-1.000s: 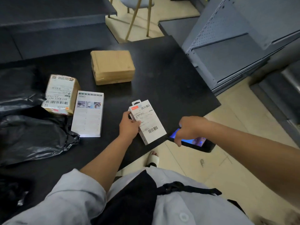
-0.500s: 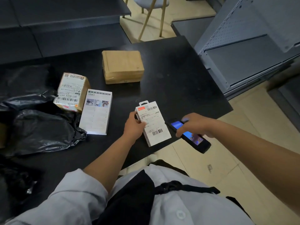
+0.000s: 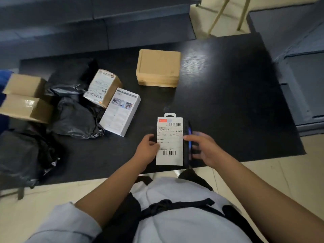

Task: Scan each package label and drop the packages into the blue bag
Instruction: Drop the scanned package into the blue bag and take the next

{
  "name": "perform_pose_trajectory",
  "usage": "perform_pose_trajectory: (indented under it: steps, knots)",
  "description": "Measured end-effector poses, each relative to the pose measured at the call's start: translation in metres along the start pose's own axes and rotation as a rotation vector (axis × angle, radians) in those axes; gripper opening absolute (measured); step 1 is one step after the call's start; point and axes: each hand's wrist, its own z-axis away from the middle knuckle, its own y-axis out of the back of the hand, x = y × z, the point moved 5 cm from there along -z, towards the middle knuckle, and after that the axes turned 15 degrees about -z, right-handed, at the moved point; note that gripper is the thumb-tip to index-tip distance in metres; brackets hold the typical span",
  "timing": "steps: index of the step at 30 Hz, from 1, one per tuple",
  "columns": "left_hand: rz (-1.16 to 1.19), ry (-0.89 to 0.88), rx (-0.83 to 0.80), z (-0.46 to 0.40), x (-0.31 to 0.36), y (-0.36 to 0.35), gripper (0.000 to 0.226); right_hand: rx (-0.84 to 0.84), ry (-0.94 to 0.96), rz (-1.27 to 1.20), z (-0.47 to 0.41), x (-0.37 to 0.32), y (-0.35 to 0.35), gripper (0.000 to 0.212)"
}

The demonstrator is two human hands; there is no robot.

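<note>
1. My left hand (image 3: pixel 146 151) grips the white package (image 3: pixel 169 141) by its left edge, thumb on the label face.
2. The package sits between my two hands, above the near edge of the black table (image 3: pixel 228 95). Its long axis runs away from me; the hang tab points away, the large barcode lies nearest me.
3. My right hand (image 3: pixel 204 149) holds the dark scanner (image 3: pixel 188 137) touching the package's right edge, fingers curled around it.
4. Beyond my left hand lie a white flat box (image 3: pixel 121 112) and a brown carton (image 3: pixel 158 67).
</note>
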Motion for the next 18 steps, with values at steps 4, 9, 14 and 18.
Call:
perform_pose_trajectory:
  steps: [4, 9, 14, 18]
  knots:
    - [0.102, 0.086, 0.003, 0.025, -0.008, -0.022, 0.035, -0.12, -0.05, 0.016, -0.017, 0.004, 0.004, 0.032]
    - [0.12, 0.058, 0.025, 0.041, 0.001, -0.032, 0.047, -0.223, -0.056, 0.065, -0.025, 0.005, 0.005, 0.035]
    - [0.149, 0.027, 0.042, 0.077, -0.009, -0.021, 0.068, -0.315, -0.04, 0.169, -0.013, 0.009, -0.015, 0.036]
    - [0.236, -0.033, 0.138, 0.116, -0.029, 0.002, 0.076, -0.422, -0.014, 0.237, 0.013, 0.016, -0.055, 0.036]
